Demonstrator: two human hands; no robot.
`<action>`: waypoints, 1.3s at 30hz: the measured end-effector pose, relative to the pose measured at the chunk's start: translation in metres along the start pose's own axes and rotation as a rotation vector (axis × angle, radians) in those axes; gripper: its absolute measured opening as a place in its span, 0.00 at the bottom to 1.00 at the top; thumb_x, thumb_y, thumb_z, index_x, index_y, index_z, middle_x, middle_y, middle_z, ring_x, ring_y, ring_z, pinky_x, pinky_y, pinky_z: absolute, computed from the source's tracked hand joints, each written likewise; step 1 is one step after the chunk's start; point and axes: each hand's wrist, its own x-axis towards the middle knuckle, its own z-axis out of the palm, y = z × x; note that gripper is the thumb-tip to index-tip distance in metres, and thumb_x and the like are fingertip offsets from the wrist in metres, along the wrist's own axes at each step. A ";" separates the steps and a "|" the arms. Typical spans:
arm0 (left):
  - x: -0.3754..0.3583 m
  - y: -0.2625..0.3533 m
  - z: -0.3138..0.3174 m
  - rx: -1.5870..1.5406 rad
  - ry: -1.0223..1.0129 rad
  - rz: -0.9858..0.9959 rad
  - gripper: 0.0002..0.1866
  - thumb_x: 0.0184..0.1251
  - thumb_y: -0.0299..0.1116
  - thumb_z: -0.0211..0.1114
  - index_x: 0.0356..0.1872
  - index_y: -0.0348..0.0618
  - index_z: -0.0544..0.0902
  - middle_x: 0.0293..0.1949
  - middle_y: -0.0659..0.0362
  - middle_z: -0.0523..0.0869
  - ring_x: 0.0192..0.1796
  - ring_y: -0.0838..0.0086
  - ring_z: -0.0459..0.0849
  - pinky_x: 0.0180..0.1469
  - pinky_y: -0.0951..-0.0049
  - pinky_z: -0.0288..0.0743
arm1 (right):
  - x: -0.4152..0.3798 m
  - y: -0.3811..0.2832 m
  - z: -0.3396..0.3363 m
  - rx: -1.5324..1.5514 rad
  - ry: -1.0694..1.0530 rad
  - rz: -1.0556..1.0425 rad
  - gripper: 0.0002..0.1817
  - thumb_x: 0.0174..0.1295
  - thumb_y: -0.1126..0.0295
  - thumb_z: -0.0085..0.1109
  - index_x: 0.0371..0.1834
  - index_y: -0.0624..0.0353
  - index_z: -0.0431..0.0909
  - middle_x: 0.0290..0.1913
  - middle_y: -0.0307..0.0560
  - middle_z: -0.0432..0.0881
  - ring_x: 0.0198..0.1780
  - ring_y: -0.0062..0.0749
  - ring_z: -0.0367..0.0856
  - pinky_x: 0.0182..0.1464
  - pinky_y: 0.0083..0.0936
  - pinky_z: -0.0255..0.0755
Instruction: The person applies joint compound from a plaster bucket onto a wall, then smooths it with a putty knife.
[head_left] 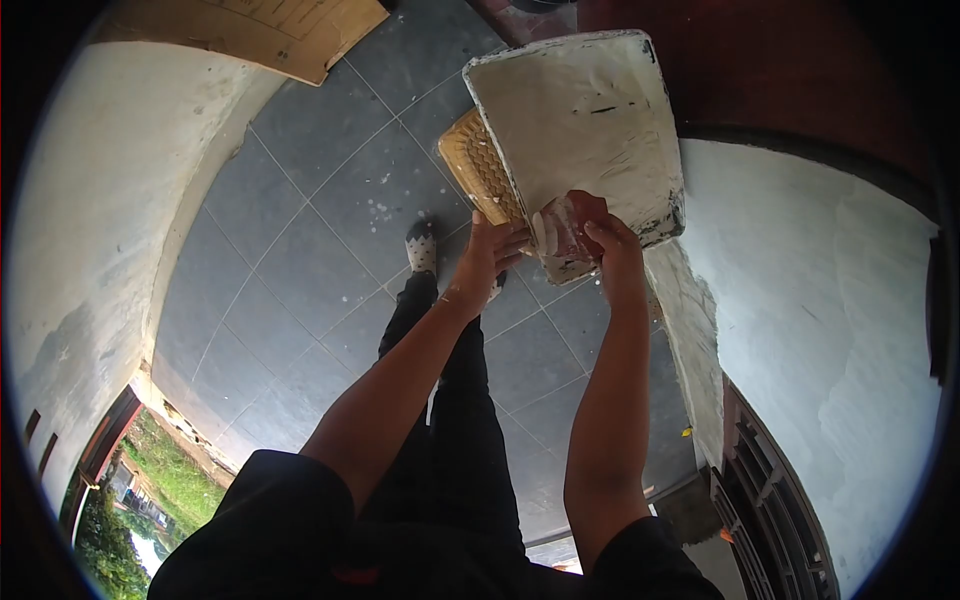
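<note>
My right hand (617,245) is closed on a reddish-brown flat scraper (577,225) with whitish paste smeared on its left side. The scraper is over the near left part of a rectangular tray (585,110) coated in off-white paste, with dark, crusted edges. My left hand (490,247) is at the tray's near left edge, its thumb apart from the fingers, which point toward the scraper. Whether those fingertips touch the tray or scraper I cannot make out. Under the tray's left side shows a tan object with a woven pattern (478,160), mostly covered.
Grey floor tiles (290,240) carry white splatters. My feet, one in a patterned sock (422,253), are below my left hand. Cardboard (260,35) lies at the upper left. Pale walls (820,290) stand on both sides, with a dark slatted frame (765,480) at lower right.
</note>
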 end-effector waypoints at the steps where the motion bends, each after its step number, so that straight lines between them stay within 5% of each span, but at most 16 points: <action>1: -0.001 0.001 -0.001 0.009 0.001 -0.001 0.59 0.74 0.80 0.26 0.78 0.27 0.65 0.73 0.41 0.74 0.77 0.56 0.70 0.80 0.56 0.59 | 0.000 0.003 0.000 0.154 0.014 0.041 0.15 0.64 0.67 0.68 0.51 0.62 0.85 0.41 0.39 0.89 0.38 0.23 0.83 0.43 0.24 0.75; 5: -0.002 0.001 -0.007 0.045 0.023 0.009 0.58 0.75 0.79 0.26 0.78 0.28 0.65 0.73 0.42 0.75 0.77 0.57 0.71 0.79 0.56 0.61 | -0.001 0.013 -0.006 0.436 0.012 0.105 0.20 0.62 0.68 0.68 0.56 0.64 0.83 0.43 0.38 0.88 0.39 0.23 0.85 0.40 0.23 0.76; 11: -0.014 -0.002 -0.012 0.087 0.199 0.011 0.56 0.76 0.78 0.26 0.74 0.29 0.72 0.69 0.43 0.80 0.74 0.57 0.76 0.78 0.55 0.63 | -0.028 0.013 -0.011 0.382 -0.015 0.113 0.20 0.64 0.71 0.66 0.59 0.59 0.81 0.45 0.39 0.87 0.39 0.26 0.87 0.37 0.24 0.83; 15: -0.037 -0.001 -0.002 0.084 0.294 -0.008 0.54 0.77 0.77 0.29 0.72 0.31 0.75 0.66 0.45 0.83 0.72 0.57 0.78 0.77 0.56 0.64 | -0.055 0.006 -0.006 0.773 -0.007 0.123 0.23 0.64 0.79 0.59 0.64 0.57 0.78 0.52 0.43 0.87 0.46 0.35 0.90 0.40 0.32 0.87; 19: -0.072 0.004 0.017 0.123 0.275 0.009 0.53 0.77 0.76 0.30 0.71 0.31 0.75 0.67 0.44 0.82 0.72 0.57 0.78 0.77 0.56 0.65 | -0.080 -0.001 -0.012 1.030 -0.088 0.152 0.22 0.70 0.71 0.54 0.68 0.57 0.73 0.60 0.47 0.85 0.60 0.42 0.87 0.51 0.46 0.87; 20: -0.082 0.009 0.023 0.136 0.261 0.036 0.53 0.77 0.76 0.30 0.71 0.31 0.75 0.67 0.44 0.82 0.72 0.57 0.78 0.77 0.56 0.65 | -0.085 -0.004 -0.013 1.066 -0.142 0.115 0.22 0.77 0.60 0.50 0.69 0.54 0.72 0.62 0.46 0.85 0.62 0.43 0.86 0.52 0.48 0.85; 25: -0.127 0.040 0.056 0.202 0.241 0.072 0.54 0.77 0.77 0.32 0.72 0.31 0.75 0.68 0.44 0.82 0.72 0.57 0.78 0.77 0.56 0.65 | -0.138 -0.063 -0.021 1.128 -0.116 0.129 0.23 0.80 0.45 0.47 0.65 0.44 0.78 0.58 0.37 0.87 0.59 0.38 0.87 0.55 0.46 0.83; 31: -0.158 0.097 0.112 0.228 0.156 0.329 0.49 0.81 0.71 0.36 0.71 0.28 0.75 0.66 0.42 0.84 0.70 0.57 0.79 0.74 0.58 0.66 | -0.195 -0.103 -0.057 1.313 -0.357 -0.006 0.25 0.81 0.48 0.41 0.69 0.47 0.76 0.64 0.42 0.86 0.64 0.44 0.85 0.59 0.55 0.82; 35: -0.164 0.142 0.179 0.264 0.010 0.480 0.48 0.82 0.70 0.35 0.71 0.28 0.74 0.69 0.42 0.80 0.74 0.55 0.76 0.76 0.58 0.64 | -0.248 -0.168 -0.079 1.286 -0.194 -0.175 0.28 0.82 0.48 0.38 0.74 0.51 0.72 0.73 0.48 0.79 0.73 0.49 0.77 0.70 0.61 0.72; 39: -0.189 0.216 0.279 0.344 -0.321 0.713 0.50 0.81 0.70 0.33 0.75 0.26 0.69 0.74 0.39 0.74 0.78 0.52 0.70 0.82 0.55 0.57 | -0.309 -0.278 -0.119 1.286 -0.113 -0.406 0.28 0.84 0.49 0.33 0.76 0.50 0.69 0.75 0.48 0.76 0.75 0.47 0.74 0.71 0.59 0.70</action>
